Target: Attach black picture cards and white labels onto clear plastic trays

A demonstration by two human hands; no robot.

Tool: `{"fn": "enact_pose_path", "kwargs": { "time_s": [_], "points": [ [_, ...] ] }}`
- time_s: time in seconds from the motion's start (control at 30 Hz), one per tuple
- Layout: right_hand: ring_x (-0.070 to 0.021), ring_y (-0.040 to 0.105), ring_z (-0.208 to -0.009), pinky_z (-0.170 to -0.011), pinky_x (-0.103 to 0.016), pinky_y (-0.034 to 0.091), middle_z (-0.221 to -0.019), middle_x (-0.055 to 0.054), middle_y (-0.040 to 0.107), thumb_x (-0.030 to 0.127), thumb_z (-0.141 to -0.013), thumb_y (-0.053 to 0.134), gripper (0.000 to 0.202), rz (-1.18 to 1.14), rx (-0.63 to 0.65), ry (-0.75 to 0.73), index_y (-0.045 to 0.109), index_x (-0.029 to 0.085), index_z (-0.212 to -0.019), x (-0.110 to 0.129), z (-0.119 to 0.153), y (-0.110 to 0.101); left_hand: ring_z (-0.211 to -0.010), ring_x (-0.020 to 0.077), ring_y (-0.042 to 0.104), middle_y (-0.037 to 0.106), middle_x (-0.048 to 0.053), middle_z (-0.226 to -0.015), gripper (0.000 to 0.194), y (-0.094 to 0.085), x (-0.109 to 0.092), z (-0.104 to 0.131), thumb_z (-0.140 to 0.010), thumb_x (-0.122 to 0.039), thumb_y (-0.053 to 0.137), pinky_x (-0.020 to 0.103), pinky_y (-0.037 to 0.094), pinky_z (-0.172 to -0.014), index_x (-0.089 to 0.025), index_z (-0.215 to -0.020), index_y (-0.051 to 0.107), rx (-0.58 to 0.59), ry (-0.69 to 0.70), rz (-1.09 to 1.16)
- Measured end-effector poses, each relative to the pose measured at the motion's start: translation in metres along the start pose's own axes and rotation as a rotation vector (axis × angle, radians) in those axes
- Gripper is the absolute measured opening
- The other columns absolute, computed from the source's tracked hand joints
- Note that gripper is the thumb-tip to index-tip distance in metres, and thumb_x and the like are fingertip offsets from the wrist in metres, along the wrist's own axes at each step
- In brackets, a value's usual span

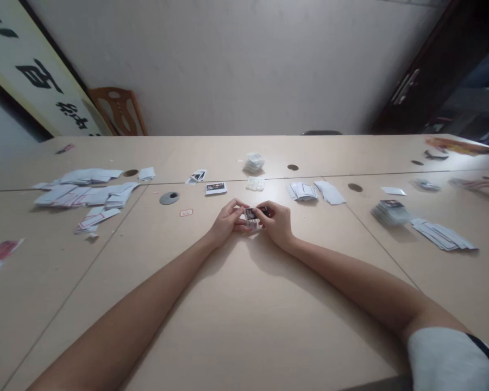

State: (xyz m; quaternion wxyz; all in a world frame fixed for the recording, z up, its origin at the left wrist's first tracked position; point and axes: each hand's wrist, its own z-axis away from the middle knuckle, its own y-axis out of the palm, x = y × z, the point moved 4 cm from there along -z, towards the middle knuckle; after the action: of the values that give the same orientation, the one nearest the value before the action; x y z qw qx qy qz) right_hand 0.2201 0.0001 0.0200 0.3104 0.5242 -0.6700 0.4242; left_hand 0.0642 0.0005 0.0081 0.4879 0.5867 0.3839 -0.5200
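Note:
Above the middle of the table, my left hand (pixel 226 221) and my right hand (pixel 277 221) meet around a small clear plastic case (pixel 251 223). A dark printed card (pixel 250 214) shows at its top, under my right thumb. The fingers of my left hand support the case from the left and below. Whether the card lies inside or on the case cannot be made out. Just beyond my hands lies a clear plastic piece (pixel 255 183), with a stack of clear cases (pixel 254 162) behind it.
White paper piles (pixel 87 190) cover the left side. A dark-printed card stack (pixel 215 188) lies left of centre. White cards (pixel 302 191) are right of centre. Farther right are stacked clear cases (pixel 391 213) and a fanned row of cards (pixel 444 234). Another person's hand (pixel 483 183) is at the right edge.

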Motion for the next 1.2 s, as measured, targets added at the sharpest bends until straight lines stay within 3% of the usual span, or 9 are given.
{"fn": "enact_pose_path", "kwargs": {
  "time_s": [0.37,0.67,1.2],
  "points": [
    [-0.0142,0.060,-0.055,-0.052,-0.024,0.046,-0.064,-0.002,0.067,0.031,-0.081,0.066,0.015,-0.019,-0.006,-0.012,0.069,0.018,-0.075,-0.0004,0.0004,0.0001,-0.059,0.0116,0.068,0.065,-0.001,-0.082,0.041,0.0011,-0.0005,-0.0007,-0.076,-0.050,0.073,0.022,0.058,-0.053,-0.018,-0.090,0.051,-0.006,0.009,-0.021],
    [-0.0129,0.058,-0.047,-0.045,-0.024,0.046,-0.061,0.000,0.063,0.035,-0.083,0.064,0.018,-0.096,-0.032,0.001,0.065,0.018,-0.078,-0.0032,0.0008,-0.0011,-0.059,0.0112,0.066,0.066,0.000,-0.079,0.040,-0.0029,0.0034,-0.0024,-0.074,-0.045,0.076,0.025,0.059,-0.057,-0.017,-0.091,0.052,0.003,0.024,-0.026],
    [-0.0149,0.060,-0.057,-0.058,-0.027,0.047,-0.069,-0.002,0.070,0.031,-0.082,0.065,0.015,0.021,-0.007,-0.043,0.069,0.019,-0.076,0.0025,-0.0009,-0.0003,-0.062,0.0126,0.067,0.065,0.000,-0.081,0.044,-0.0019,0.0024,-0.0013,-0.072,-0.050,0.076,0.026,0.059,-0.058,-0.018,-0.093,0.054,0.017,0.022,0.001]
  ]
}}
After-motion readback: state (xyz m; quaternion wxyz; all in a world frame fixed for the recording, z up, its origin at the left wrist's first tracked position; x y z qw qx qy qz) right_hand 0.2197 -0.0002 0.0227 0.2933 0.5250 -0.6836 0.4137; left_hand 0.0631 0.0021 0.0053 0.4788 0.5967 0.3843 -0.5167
